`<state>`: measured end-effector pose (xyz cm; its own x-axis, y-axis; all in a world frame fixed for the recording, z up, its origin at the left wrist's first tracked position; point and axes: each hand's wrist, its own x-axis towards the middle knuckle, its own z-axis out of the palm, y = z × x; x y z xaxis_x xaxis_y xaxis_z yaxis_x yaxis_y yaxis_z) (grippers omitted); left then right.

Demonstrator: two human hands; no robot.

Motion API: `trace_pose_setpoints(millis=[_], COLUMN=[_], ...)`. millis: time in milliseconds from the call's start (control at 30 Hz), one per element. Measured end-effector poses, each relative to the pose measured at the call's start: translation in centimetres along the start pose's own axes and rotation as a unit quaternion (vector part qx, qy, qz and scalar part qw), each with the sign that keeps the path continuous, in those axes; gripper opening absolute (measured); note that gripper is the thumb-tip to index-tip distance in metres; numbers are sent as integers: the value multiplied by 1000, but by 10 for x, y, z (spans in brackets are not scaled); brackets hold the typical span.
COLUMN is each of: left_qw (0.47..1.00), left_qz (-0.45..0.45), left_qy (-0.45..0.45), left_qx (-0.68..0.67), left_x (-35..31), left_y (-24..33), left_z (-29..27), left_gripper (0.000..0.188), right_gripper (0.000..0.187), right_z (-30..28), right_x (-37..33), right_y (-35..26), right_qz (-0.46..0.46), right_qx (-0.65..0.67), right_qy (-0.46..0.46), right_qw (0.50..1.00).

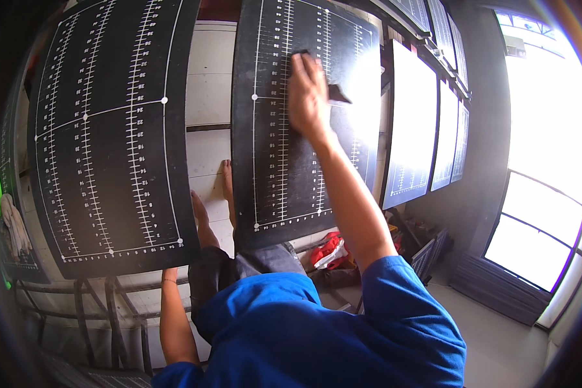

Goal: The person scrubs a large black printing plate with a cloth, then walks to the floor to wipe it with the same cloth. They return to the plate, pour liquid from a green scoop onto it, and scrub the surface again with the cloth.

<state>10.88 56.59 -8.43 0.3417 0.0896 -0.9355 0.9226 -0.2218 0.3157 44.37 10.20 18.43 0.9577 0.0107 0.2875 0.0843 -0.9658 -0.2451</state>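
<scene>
My right hand [309, 97] lies on the right-hand black board [275, 194], pressing a dark cloth [337, 94] against its face. Corners of the cloth stick out past the fingertips and beside the palm. White ruler-like scales, lines and dots are printed on this board, and bright glare covers its right side. My left forearm [178, 323] reaches to the near edge of the left-hand black board [110, 194], which carries similar scales. A thin band circles the left wrist. The fingers of my left hand [169, 274] are hidden under that board's edge.
Dark metal frame bars [113, 317] run below the left board. A pale glove [14, 226] lies on another board at far left. More boards [410, 123] stand on the right, before a bright window [543, 161]. A red and white bundle [330, 251] sits beneath the right board.
</scene>
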Motion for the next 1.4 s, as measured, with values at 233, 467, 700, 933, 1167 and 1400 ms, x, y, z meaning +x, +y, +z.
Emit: trace_pose_setpoints(millis=[233,467,700,933,1167,1400], left_qw=[999,1000,999,999,999,998], left_qz=[-22,-9,31,53,34,12], left_qy=[-7,-16,-22,-6,35,53], left_qx=[24,21,-4,2,-1,4], left_x=[-12,-1,16,9,-30,-72], left_y=[-23,-27,14,45,44,36], left_z=[0,8,8,-28,-73,-109], left_gripper=[47,47,47,47,47,48], right_gripper=[44,40,42,44,42,34], right_z=[-39,-97,-177,-112,-3,-32], right_x=[-63,-270,-520,-192,6,13], right_y=[199,135,36,-39,-40,162], right_qz=[200,321,636,246,-52,154], right_qx=[-118,-157,-15,168,63,-165], right_qy=[55,-34,-216,32,9,125], right_qw=[971,933,741,954,997,966])
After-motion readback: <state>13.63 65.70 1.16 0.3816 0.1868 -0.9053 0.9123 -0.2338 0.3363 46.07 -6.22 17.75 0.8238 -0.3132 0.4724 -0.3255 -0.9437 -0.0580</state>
